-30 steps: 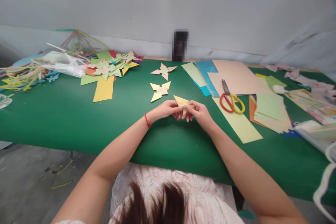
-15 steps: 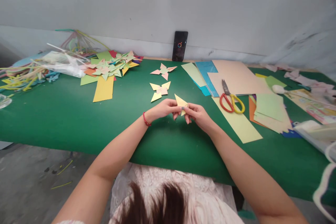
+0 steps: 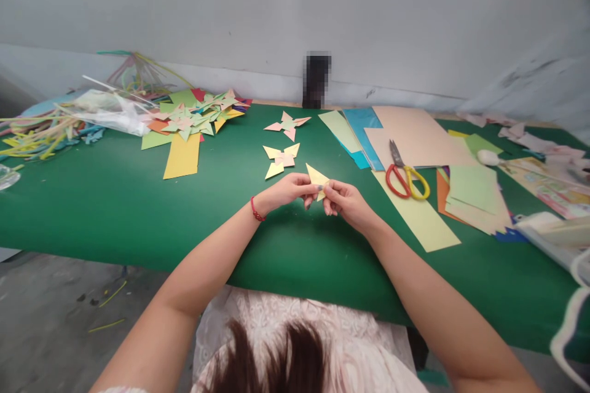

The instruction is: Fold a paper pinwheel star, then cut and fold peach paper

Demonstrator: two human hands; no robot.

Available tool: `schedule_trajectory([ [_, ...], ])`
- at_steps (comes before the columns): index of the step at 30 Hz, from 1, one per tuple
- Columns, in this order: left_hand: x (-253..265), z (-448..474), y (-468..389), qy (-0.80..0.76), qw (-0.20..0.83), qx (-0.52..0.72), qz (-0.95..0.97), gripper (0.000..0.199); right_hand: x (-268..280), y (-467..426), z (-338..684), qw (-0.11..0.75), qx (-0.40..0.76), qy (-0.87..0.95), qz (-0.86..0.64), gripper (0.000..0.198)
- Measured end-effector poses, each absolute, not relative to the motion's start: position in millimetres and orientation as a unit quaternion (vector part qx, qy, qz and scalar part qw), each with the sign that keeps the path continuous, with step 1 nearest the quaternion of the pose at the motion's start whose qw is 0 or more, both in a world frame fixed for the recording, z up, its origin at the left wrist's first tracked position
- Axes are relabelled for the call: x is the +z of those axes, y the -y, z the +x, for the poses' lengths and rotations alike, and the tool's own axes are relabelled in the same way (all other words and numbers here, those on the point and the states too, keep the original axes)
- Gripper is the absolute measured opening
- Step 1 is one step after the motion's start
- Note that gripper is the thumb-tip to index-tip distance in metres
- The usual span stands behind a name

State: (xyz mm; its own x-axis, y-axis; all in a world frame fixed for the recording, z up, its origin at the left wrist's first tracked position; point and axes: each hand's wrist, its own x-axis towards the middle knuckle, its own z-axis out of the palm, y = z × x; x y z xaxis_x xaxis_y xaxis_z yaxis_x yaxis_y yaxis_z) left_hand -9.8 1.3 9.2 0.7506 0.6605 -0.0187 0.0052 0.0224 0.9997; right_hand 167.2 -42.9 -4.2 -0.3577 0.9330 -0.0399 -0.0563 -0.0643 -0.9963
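Between both hands is a small folded piece of pale yellow paper [image 3: 317,177], one pointed corner sticking up and away from me. My left hand [image 3: 295,189] pinches it from the left, thumb along its lower edge. From the right, my right hand [image 3: 345,199] grips it between thumb and fingers; the fingertips hide part of the folds. Just beyond my left hand lies a folded paper star [image 3: 286,159] with yellow points and a pink middle. Behind that one is a second folded star [image 3: 287,126], pink with a green middle.
Red-and-yellow-handled scissors [image 3: 406,179] lie on coloured paper sheets [image 3: 415,135] to the right. At left are a heap of folded stars [image 3: 198,115], a yellow strip [image 3: 181,156] and tangled fuzzy stems [image 3: 41,135]. A dark, blurred upright object [image 3: 316,81] leans against the wall.
My right thumb and fingers have shifted slightly on the folded yellow paper. Both hands stay in nearly the same place, and the things on the table have not moved.
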Motion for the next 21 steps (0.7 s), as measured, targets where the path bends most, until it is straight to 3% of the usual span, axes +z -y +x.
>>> schedule_trajectory([
  [11,12.3,-13.2,0.1,-0.273,0.673,0.194,0.66,0.021,-0.4,46.0,166.1,0.371,0.565,0.613,-0.408,0.035],
  [21,16.7,-8.4,2.8,-0.29,0.635,0.188,0.691,0.023,-3.9,42.4,168.4,0.393,0.541,0.597,-0.443,0.033],
])
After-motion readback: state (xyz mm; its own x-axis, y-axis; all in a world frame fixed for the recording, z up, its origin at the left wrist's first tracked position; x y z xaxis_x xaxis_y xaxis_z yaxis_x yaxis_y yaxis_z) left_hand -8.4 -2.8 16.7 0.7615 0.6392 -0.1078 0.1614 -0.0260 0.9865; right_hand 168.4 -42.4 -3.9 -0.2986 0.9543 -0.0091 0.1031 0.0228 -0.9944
